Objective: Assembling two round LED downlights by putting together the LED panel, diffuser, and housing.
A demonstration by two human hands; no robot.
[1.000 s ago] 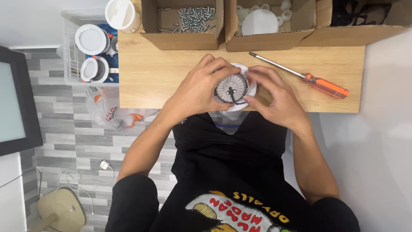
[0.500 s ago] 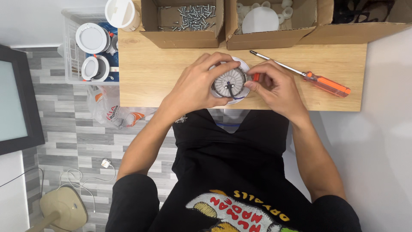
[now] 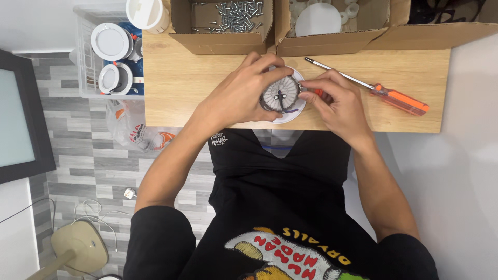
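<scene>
A round recessed light fixture (image 3: 280, 95) with a grey finned back and a white rim lies face down on the wooden table (image 3: 176, 88). My left hand (image 3: 236, 96) curls around its left side and holds it. My right hand (image 3: 337, 101) pinches the fixture's right edge, where a small orange clip shows between the fingers. A dark wire runs from the middle of the finned back.
An orange-handled screwdriver (image 3: 386, 93) lies to the right of my hands. Cardboard boxes at the back hold screws (image 3: 236, 15) and white parts (image 3: 319, 18). A clear crate (image 3: 111, 57) with more white fixtures stands left of the table. A floor lamp base (image 3: 78, 249) sits below left.
The fixture and both hands have moved slightly away from me, towards the middle of the table. My right hand's fingers have closed in on the fixture's right edge.
</scene>
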